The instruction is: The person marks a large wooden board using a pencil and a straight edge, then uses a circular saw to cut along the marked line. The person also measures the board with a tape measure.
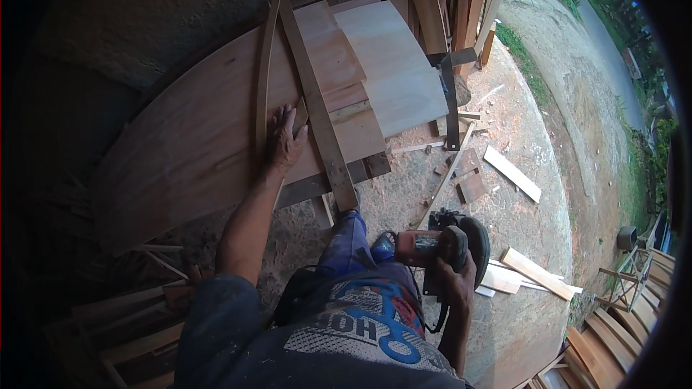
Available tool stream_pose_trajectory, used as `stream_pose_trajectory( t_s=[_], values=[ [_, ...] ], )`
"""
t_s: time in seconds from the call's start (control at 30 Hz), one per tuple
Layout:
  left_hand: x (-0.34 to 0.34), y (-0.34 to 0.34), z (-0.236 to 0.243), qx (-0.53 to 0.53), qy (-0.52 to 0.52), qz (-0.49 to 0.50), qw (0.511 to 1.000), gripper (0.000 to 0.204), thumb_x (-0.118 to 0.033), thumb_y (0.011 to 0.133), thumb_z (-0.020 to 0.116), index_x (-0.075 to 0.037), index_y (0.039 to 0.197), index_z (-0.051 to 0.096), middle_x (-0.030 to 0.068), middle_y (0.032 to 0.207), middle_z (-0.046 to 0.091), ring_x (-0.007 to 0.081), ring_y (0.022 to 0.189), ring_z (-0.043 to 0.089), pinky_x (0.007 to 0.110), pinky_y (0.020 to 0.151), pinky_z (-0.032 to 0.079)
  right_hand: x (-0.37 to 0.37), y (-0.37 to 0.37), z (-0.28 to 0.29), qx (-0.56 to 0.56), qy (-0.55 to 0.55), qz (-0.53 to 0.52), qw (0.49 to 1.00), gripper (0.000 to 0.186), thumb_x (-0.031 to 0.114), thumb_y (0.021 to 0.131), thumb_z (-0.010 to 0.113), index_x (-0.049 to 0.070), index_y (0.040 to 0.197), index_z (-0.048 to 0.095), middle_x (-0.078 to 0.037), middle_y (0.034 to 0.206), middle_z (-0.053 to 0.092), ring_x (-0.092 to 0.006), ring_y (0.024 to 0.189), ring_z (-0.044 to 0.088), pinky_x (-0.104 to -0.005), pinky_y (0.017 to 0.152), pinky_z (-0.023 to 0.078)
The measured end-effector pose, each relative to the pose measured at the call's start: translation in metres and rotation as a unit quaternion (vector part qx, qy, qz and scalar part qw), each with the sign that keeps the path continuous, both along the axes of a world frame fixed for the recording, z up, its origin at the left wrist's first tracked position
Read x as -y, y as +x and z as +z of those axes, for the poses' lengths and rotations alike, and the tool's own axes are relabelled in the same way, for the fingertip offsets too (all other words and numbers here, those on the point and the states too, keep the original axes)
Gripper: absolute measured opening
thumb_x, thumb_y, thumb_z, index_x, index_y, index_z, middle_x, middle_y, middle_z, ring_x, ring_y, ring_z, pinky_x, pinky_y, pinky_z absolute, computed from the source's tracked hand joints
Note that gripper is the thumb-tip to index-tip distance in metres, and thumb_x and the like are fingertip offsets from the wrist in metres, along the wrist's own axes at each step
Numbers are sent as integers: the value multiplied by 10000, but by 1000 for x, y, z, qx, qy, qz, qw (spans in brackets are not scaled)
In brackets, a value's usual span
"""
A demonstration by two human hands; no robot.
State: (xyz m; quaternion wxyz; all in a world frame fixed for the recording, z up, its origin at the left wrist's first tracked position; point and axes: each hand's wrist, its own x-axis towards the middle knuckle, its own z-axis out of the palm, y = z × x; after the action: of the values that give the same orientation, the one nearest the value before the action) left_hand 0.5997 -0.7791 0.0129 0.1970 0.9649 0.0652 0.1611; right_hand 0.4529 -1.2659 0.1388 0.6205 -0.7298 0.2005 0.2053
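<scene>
My left hand (288, 138) lies on a big plywood sheet (191, 112), its fingers stretched out. They touch a small light wood piece (300, 117) between two long wooden strips. One is a thin curved strip (265, 75); the other is a wider flat strip (317, 104) reaching toward my feet. My right hand (461, 277) is closed round the handle of a power tool with a red body (417, 247) and a round black guard, apparently a circular saw. It hangs beside my right hip, away from the boards, with a black cord below it. Its blade cannot be made out.
A pale sheet (400, 65) and smaller plywood pieces overlap the big sheet. A dark metal square (451, 104) stands at its right end. Offcuts (512, 173) and sawdust litter the concrete floor (530, 220). Planks (468, 18) lean at the back; more boards (605, 346) are stacked lower right.
</scene>
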Motion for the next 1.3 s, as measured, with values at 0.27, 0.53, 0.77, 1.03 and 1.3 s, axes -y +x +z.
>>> stream_pose_trajectory(
  t_s=[0.27,0.53,0.77,1.03,1.3],
  values=[
    [1,7,0,-18,38,8,999,635,-363,970,555,32,1454,442,267,1547,383,426,1465,314,526,1198,272,-19,-7,23,91,5,18,996,453,113,838,738,12,1252,584,-55,1022,662,-155,890,638,-314,809,524],
    [-1,8,20,-21,76,-17,997,630,-350,966,548,7,1473,432,231,1543,397,394,1445,341,476,1191,297,-73,9,55,188,-89,150,967,438,143,844,782,-7,1217,609,-161,989,735,-191,909,712,-337,825,547],
    [11,4,18,-46,72,28,996,651,-408,985,506,-72,1527,376,140,1607,338,324,1510,262,573,1213,215,-131,12,54,155,-93,165,970,461,158,867,784,0,1257,597,-172,1030,735,-205,966,713,-342,859,545],
    [7,3,23,-48,60,26,997,638,-405,1014,478,-69,1541,351,139,1617,322,324,1516,246,563,1222,185,-156,17,47,150,-93,172,969,472,165,859,785,-6,1256,596,-174,1030,732,-202,958,711,-338,856,545],
    [11,2,25,-45,75,32,996,627,-413,1023,460,-73,1539,357,131,1617,321,317,1513,253,562,1223,188,-152,24,38,111,-39,185,976,400,162,830,795,-5,1157,639,-78,988,714,-132,905,658,-308,824,530]
  ],
)
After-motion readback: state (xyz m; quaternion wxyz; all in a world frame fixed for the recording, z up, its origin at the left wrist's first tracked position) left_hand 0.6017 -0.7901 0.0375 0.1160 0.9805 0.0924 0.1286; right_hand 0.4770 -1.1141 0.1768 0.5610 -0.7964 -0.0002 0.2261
